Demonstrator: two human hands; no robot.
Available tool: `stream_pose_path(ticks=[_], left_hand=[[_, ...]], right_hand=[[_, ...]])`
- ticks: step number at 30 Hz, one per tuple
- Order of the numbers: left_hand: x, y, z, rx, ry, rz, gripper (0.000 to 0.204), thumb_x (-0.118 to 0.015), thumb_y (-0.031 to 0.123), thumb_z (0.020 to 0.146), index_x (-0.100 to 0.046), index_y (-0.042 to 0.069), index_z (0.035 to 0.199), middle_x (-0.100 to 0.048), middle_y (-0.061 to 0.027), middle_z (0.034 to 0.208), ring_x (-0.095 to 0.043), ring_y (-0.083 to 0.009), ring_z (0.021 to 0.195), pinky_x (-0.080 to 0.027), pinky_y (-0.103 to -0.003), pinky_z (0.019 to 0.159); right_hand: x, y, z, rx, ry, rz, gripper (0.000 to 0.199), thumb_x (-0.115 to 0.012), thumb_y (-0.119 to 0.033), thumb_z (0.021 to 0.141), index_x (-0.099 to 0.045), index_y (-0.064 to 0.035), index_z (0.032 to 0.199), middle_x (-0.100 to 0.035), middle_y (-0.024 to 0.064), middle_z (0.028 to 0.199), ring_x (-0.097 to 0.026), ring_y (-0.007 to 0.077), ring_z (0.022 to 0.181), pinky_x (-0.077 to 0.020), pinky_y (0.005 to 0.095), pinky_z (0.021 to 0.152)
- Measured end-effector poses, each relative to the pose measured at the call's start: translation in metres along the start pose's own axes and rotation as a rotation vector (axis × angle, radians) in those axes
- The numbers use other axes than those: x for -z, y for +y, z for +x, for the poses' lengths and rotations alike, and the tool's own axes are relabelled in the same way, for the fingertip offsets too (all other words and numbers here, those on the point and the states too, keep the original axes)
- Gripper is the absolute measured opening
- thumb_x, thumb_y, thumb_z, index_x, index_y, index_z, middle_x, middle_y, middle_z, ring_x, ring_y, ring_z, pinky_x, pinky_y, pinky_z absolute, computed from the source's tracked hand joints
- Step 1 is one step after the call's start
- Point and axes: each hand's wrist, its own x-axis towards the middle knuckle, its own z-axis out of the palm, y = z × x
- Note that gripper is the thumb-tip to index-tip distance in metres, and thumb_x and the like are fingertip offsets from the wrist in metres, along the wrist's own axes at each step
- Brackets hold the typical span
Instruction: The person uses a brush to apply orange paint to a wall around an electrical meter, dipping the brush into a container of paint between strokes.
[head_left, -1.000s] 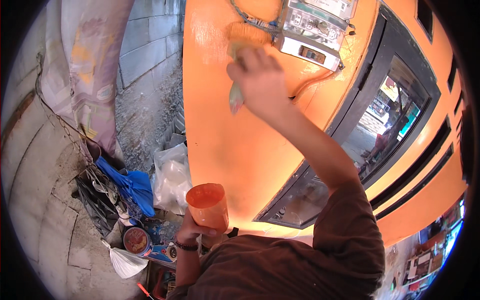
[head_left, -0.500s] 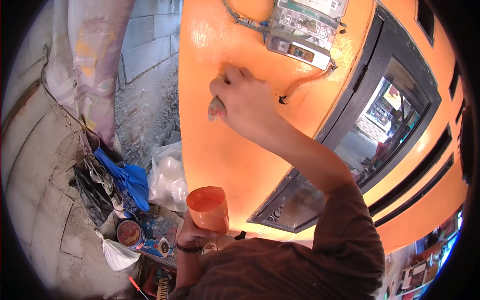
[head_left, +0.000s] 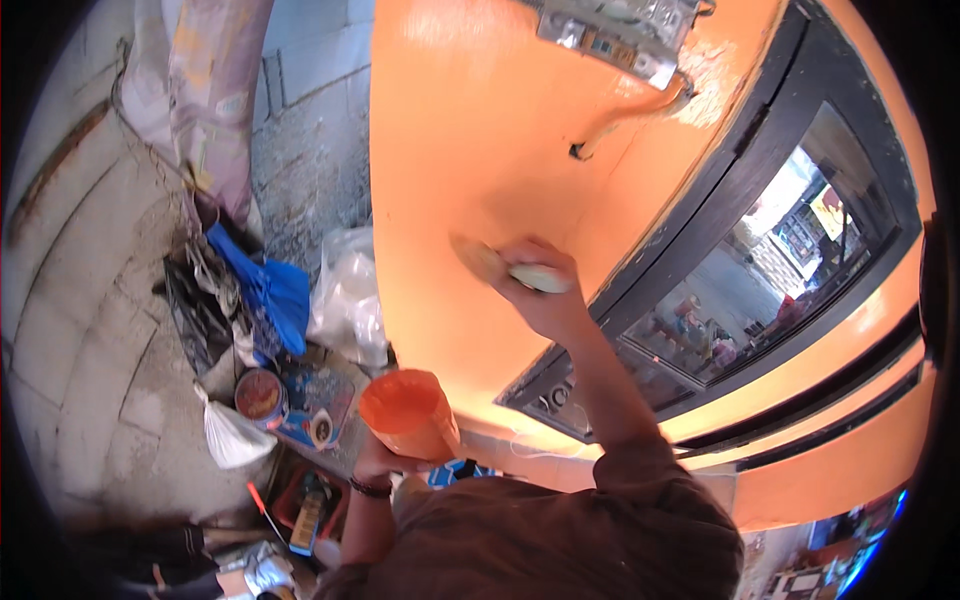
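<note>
My left hand (head_left: 382, 460), with a dark bracelet at the wrist, is wrapped round the lower part of an orange plastic cup (head_left: 440, 432). Orange paint (head_left: 398, 408) shows inside it. My right hand (head_left: 545, 305) grips a paintbrush (head_left: 540, 278) by its pale handle. The orange-brown bristle end points left, close to the orange wall (head_left: 430, 180), and motion blurs it. Whether the bristles touch the wall I cannot tell. A shadow falls on the paint just above the hand.
An electricity meter (head_left: 610, 45) with a cable stub (head_left: 630, 120) sits high on the wall. To the right is a dark-framed window (head_left: 740, 270). Clear plastic bags (head_left: 348, 300), a blue cloth (head_left: 265, 290), a paint can (head_left: 262, 395) and a white bag (head_left: 235, 430) lie at left.
My right hand has moved down and to the right with the paintbrush, away from the meter. The view has shifted, so the meter sits higher. My left hand still holds the cup.
</note>
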Motion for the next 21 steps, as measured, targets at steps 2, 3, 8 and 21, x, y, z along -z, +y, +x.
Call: stream_pose_path(ticks=[2, 3, 8, 21], left_hand=[[-0.006, 0.001, -0.006, 0.013, 0.052, -0.032, 0.11, -0.092, -0.002, 0.045, -0.041, 0.003, 0.142, -0.056, -0.0109, 0.133, -0.055, -0.027, 0.122, -0.046, -0.045, 0.104], [-0.008, 0.001, -0.013, 0.014, 0.08, -0.056, 0.109, -0.092, -0.002, 0.045, -0.04, 0.003, 0.142, -0.056, -0.0107, 0.133, -0.056, -0.0269, 0.121, -0.047, -0.045, 0.103], [-0.031, -0.001, -0.023, 0.005, 0.125, -0.061, 0.105, -0.09, -0.002, 0.049, -0.04, 0.002, 0.141, -0.057, -0.0111, 0.13, -0.058, -0.0264, 0.12, -0.05, -0.042, 0.1], [-0.108, 0.003, 0.01, -0.051, 0.083, 0.249, 0.102, -0.097, 0.012, 0.047, -0.047, 0.002, 0.135, -0.059, -0.0104, 0.129, -0.057, -0.0221, 0.12, -0.046, -0.039, 0.103]], right_hand=[[0.012, 0.029, -0.07, -0.582, 0.072, 0.433, 0.019, -0.07, 0.008, 0.078, -0.062, -0.0056, 0.089, -0.061, 0.0025, 0.086, -0.067, 0.0162, 0.074, -0.0555, 0.0327, 0.063], [0.013, 0.035, -0.104, -0.77, 0.173, 0.575, 0.02, -0.072, 0.006, 0.078, -0.062, -0.0059, 0.089, -0.062, 0.0026, 0.085, -0.067, 0.0161, 0.074, -0.0557, 0.0304, 0.063], [0.015, 0.077, -0.265, -1.338, 0.432, 1.11, 0.011, -0.065, -0.003, 0.084, -0.058, -0.0095, 0.09, -0.064, 0.0063, 0.091, -0.066, 0.021, 0.086, -0.0593, 0.0358, 0.071], [0.076, 0.016, -0.235, -0.85, 0.619, 1.503, 0.028, -0.061, -0.008, 0.087, -0.064, -0.0016, 0.114, -0.069, 0.0083, 0.113, -0.066, 0.0217, 0.105, -0.0539, 0.0376, 0.093]])
